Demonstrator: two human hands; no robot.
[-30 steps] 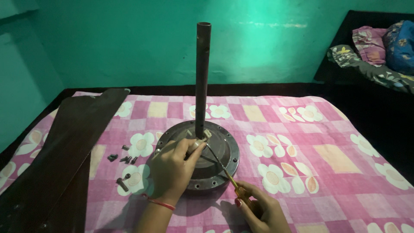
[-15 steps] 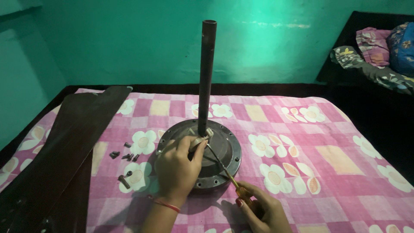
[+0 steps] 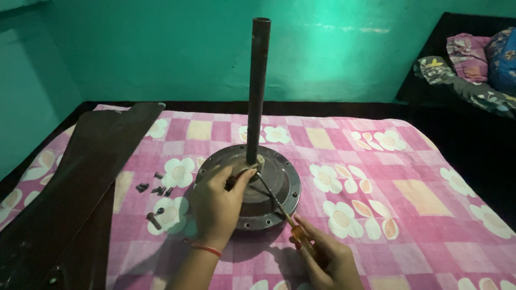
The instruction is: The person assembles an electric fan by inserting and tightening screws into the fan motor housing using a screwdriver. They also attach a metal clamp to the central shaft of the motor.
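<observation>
Head view: left hand [image 3: 217, 207] fingers curled on the motor housing [image 3: 279, 188] hub; right hand [image 3: 328, 260] grips the screwdriver [image 3: 277, 204]; open bedspread [image 3: 419, 215] rightward

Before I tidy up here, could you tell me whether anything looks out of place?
The small dark screws lie loose and scattered on the flowered sheet, left of the round motor housing, beside the detached fan blades; they could roll away. Nothing looks spilled or broken.

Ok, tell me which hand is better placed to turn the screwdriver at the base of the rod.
Right. The right hand grips the screwdriver, tip near the rod's base. The left hand rests on the fan motor housing.
</observation>
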